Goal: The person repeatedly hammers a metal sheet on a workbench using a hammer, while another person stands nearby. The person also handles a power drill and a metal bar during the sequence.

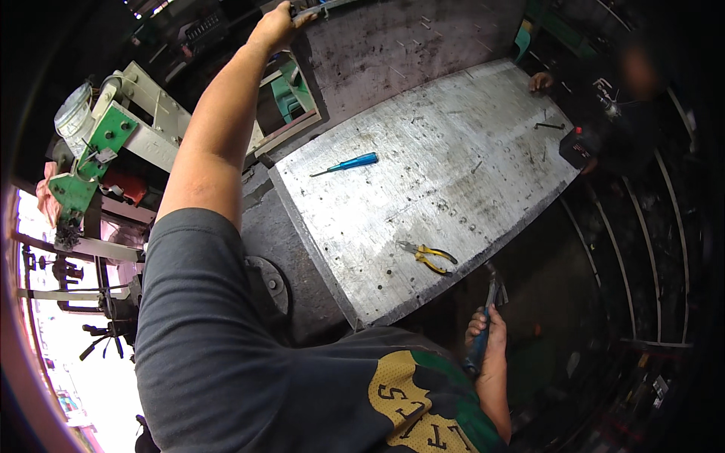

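Note:
My left arm reaches far forward, and my left hand [276, 29] is closed on the top corner of an upright metal panel [355, 64] at the back of the metal table [325, 219]. Low on the right, beyond the table's near edge, my right hand [489, 332] grips the blue handle of a hammer [479, 349], its metal head pointing up towards the table edge. On the tabletop lie a blue-handled screwdriver [355, 162] and, closer to me, yellow-and-black pliers [432, 257] with their handles spread.
Across the table at the right stands another person [619, 113], one hand [541, 81] on the table edge, beside a black-and-red tool [578, 147]. A small dark metal bar [550, 126] lies near them. Green-and-white machinery [113, 136] stands at my left.

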Motion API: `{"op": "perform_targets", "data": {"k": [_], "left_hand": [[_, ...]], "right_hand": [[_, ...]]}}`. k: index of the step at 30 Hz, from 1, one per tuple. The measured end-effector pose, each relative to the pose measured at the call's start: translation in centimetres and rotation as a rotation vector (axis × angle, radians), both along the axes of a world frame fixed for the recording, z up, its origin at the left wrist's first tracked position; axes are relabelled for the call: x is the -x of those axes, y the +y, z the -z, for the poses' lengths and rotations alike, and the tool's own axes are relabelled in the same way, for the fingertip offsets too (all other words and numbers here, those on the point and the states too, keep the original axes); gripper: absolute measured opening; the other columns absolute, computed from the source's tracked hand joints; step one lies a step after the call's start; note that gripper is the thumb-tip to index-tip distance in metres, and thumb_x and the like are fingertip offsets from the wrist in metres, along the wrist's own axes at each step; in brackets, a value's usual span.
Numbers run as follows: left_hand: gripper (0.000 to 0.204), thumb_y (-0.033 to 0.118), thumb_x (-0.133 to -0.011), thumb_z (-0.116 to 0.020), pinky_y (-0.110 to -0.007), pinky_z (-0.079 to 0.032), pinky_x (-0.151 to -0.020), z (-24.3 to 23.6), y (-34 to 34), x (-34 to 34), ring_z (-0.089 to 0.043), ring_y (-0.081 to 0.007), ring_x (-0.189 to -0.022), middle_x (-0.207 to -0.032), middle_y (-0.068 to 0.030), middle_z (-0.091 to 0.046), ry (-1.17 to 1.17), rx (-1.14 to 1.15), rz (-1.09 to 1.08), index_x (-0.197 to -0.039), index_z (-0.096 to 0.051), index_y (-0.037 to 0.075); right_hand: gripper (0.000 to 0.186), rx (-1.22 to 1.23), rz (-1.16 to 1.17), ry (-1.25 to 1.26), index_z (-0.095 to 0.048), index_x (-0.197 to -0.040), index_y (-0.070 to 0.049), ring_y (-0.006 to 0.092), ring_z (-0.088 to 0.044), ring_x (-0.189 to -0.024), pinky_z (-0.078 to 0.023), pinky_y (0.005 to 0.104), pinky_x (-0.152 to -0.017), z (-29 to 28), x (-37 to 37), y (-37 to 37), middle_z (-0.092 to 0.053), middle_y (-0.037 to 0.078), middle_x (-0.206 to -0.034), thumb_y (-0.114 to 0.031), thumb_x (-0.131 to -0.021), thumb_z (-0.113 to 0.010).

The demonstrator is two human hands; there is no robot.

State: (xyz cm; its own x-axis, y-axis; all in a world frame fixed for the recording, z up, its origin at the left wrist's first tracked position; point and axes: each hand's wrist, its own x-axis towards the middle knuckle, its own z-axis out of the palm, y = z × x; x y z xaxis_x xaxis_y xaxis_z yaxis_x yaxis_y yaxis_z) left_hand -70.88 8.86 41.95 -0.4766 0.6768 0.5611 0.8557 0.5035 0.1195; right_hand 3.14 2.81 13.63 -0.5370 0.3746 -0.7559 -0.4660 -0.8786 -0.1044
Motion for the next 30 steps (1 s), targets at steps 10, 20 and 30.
{"op": "perform_targets", "data": {"k": [10,20,30], "left_hand": [[0.072,0.059,-0.097,-0.069,-0.053,-0.054,-0.100,-1.3,-0.7,-2.2,-0.066,-0.0499,-0.119,-0.123,-0.0354,-0.069,-0.176,-0.001,-0.021,-0.127,-0.060,-0.006],[0.070,0.051,-0.100,-0.071,-0.050,-0.055,-0.095,1.7,0.1,1.7,-0.068,-0.0497,-0.115,-0.116,-0.0333,-0.071,-0.028,-0.053,0.054,-0.140,-0.054,-0.004],[0.064,0.037,-0.101,-0.074,-0.044,-0.051,-0.100,2.4,-0.9,2.8,-0.065,-0.0457,-0.118,-0.124,-0.0325,-0.067,-0.025,-0.062,-0.033,-0.142,-0.050,-0.005]], "right_hand": [[0.033,-0.808,-0.455,-0.909,-0.059,-0.097,-0.008,0.0157,-0.056,-0.048,-0.047,0.0331,-0.042,-5.4,-1.5,1.7,-0.055,0.003,-0.066,-0.039,-0.103,-0.069],[0.039,-2.040,-0.978,-1.321,-0.071,-0.123,-0.004,0.0390,-0.073,-0.100,-0.059,0.0474,-0.084,-4.4,6.2,15.3,-0.074,0.017,-0.112,-0.030,-0.095,-0.076],[0.046,-2.306,-1.172,-1.061,-0.072,-0.129,-0.012,0.0311,-0.069,-0.098,-0.058,0.0433,-0.082,-0.3,11.0,27.2,-0.066,0.008,-0.105,-0.034,-0.090,-0.080]]}}
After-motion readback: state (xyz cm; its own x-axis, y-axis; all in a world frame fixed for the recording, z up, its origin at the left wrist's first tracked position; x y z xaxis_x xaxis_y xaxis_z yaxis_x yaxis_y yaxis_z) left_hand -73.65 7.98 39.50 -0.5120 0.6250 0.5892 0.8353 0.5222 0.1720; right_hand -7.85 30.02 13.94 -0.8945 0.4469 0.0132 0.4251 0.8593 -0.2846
